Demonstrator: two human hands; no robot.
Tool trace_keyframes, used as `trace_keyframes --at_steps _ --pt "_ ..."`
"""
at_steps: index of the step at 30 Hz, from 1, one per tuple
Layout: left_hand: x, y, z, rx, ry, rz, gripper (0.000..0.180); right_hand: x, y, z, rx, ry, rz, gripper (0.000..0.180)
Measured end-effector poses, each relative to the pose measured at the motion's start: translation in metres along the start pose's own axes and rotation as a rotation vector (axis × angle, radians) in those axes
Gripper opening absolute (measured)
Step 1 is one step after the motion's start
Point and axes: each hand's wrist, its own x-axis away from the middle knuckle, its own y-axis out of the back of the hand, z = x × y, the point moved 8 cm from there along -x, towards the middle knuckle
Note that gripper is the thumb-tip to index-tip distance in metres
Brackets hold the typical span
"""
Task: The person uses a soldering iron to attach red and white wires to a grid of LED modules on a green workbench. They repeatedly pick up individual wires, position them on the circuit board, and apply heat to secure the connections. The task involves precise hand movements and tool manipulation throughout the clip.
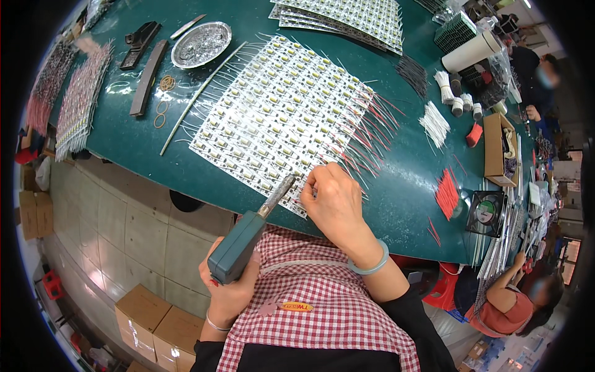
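My left hand is wrapped round the green body of a soldering gun. Its metal tip meets the near right part of a large white panel of small circuit boards, which carry yellowish components. Just right of the tip, my right hand is closed in a pinch at the panel's edge. What its fingers hold is hidden. Red and white wires stick out along the panel's right side, and pale wires fringe its left side.
Bundles of red wires, white wires and black wires lie to the right. A small fan and a cardboard box stand beyond. A metal dish sits at the far left; stacked panels lie behind. Two people work at right.
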Motion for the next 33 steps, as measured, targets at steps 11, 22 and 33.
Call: trace_keyframes --at_steps 11,22,33 --pt "-0.048 0.028 -0.05 -0.158 -0.34 -0.205 0.024 -0.002 0.0 -0.002 0.016 -0.047 -0.001 0.007" --pt "-0.207 0.071 -0.033 -0.141 -0.285 -0.47 0.019 -0.004 0.011 0.009 0.047 0.064 0.003 0.008" --pt "-0.125 0.044 -0.028 0.091 -0.159 -0.392 0.02 -0.116 0.095 -0.184 0.197 0.011 -0.139 0.017"
